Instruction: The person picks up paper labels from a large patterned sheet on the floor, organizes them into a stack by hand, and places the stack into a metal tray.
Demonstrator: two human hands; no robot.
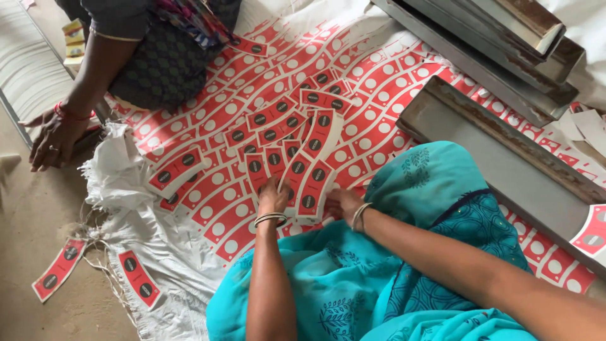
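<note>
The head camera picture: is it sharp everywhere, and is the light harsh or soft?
Head view: soft, even light with no hard shadows; the red die-cut labels by the left hand and right hand are sharp; the metal trays show dull sheen, not glare; the white cloth at top right looks washed out.
</note>
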